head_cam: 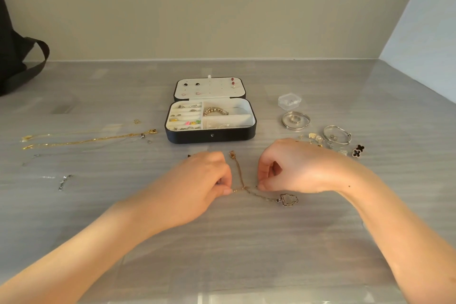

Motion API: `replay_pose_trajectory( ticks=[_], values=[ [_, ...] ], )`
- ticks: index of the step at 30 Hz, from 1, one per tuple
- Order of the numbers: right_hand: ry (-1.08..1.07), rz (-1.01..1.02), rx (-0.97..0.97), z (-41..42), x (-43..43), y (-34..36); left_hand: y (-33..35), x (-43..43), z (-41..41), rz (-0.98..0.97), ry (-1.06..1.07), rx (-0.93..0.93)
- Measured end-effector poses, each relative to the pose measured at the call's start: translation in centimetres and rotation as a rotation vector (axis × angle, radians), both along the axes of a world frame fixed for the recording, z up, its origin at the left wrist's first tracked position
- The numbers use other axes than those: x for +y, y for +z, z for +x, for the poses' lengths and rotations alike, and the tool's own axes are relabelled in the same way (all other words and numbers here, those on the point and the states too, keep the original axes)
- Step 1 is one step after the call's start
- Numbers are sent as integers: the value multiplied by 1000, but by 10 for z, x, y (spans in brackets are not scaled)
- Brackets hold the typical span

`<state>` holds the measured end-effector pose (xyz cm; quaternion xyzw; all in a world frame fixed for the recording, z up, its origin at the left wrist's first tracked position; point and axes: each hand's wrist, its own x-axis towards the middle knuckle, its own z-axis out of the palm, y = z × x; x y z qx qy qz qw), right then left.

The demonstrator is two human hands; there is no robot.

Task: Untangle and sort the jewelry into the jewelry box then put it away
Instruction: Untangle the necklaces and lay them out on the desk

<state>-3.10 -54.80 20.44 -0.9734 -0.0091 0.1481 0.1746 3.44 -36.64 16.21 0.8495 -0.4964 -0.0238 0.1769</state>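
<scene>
A black jewelry box (209,136) stands open at the table's middle, its white tray holding earrings, rings and a beaded bracelet (215,111). In front of it lies a tangled thin gold chain (239,175) with a pale cloud-shaped pendant (289,199) at its right end and a small charm (232,154) at its far end. My left hand (204,180) pinches the chain at the knot from the left. My right hand (291,165) pinches it from the right, a few centimetres away.
Gold necklaces (86,139) and thin silver chains (64,181) lie stretched out at the left. Silver bangles (295,119), a clear plastic pot (289,100), a black clover earring (357,150) and several small pieces lie at the right. A black bag (14,57) sits far left.
</scene>
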Motion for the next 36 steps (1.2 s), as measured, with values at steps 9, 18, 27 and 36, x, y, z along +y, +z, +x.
replay_pose_trajectory(
  ticks=[9,18,27,36],
  values=[
    [3,7,15,0,-1,1,-2,8,0,-91,-20,18],
    [9,19,27,1,-2,1,18,-4,16,-107,-3,95],
    [50,116,62,3,-13,2,52,-49,34,-28,-98,138],
    [112,143,126,0,-26,4,45,-97,45,119,-213,180]
  ],
)
